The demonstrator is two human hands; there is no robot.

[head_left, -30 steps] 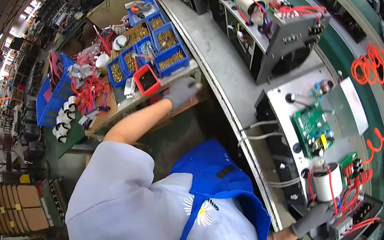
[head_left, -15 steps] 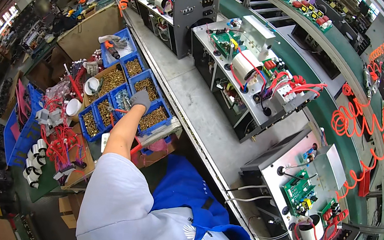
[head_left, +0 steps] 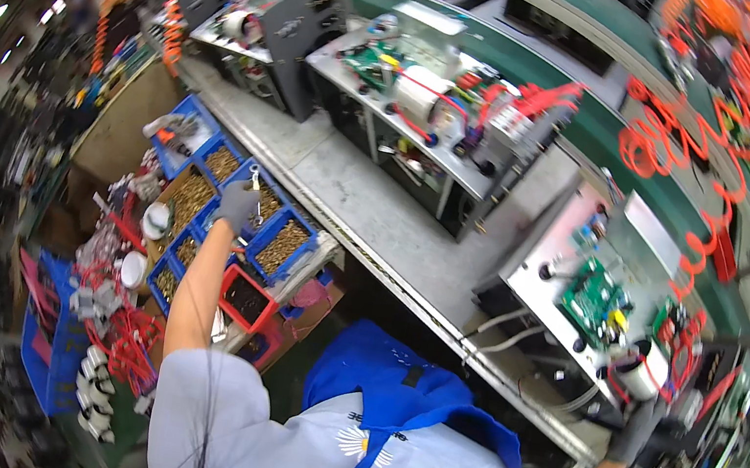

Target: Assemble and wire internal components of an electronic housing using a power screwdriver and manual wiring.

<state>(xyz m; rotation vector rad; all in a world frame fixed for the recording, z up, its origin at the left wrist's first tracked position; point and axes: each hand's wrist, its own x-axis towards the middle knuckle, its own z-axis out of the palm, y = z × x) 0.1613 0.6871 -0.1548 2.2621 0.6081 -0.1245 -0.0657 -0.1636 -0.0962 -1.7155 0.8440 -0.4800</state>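
Note:
My left hand, in a grey glove, is closed around a silver wrench whose end sticks up past the fingers. It hovers over blue parts bins full of small brass-coloured fasteners. At the right, my gloved right hand is up against the near end of a white cylinder with red wires. That cylinder is mounted on an open electrical unit carrying a green circuit board. The right hand's fingers are mostly hidden and blurred.
A second open unit stands farther along the grey conveyor bench. Coiled orange air hoses hang above the right side. A red bin sits near the blue bins. Red cable bundles lie at the left.
My left hand has lifted from the bins and now holds the wrench upright. The view has turned, so the red bin shows. My right hand stays by the white cylinder.

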